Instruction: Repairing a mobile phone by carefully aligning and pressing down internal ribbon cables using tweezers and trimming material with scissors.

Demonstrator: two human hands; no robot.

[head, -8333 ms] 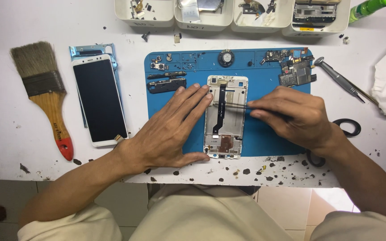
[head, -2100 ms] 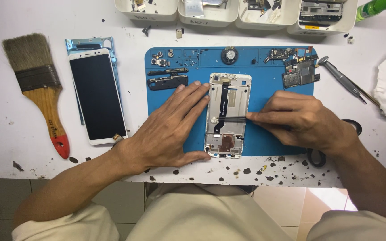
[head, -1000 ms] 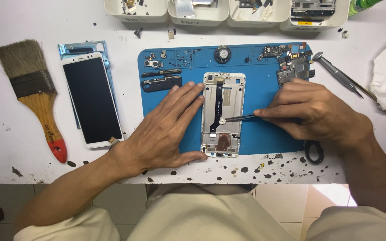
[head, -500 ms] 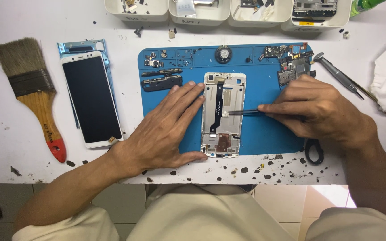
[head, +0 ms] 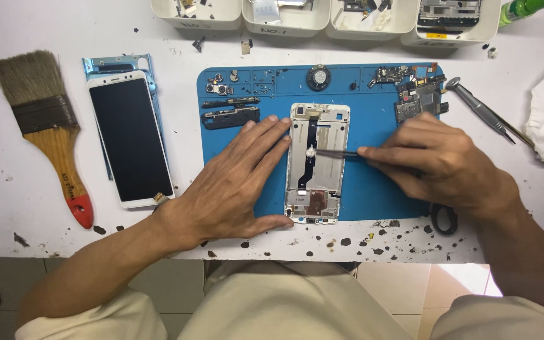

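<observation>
While the flat, spread left hand steadies the white rectangular phone frame, the right hand pinches slim metal tweezers holding a small white wad.

Dark rectangular phone screen lies left of, apparently off, blue mat

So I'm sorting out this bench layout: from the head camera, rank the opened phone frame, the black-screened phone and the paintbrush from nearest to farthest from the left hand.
1. Opened phone frame: on the blue mat, touched by the left hand along its left edge.
2. Black-screened phone: off the mat, to the left of that hand.
3. Paintbrush: at the far left of the table, beyond the phone.
</observation>
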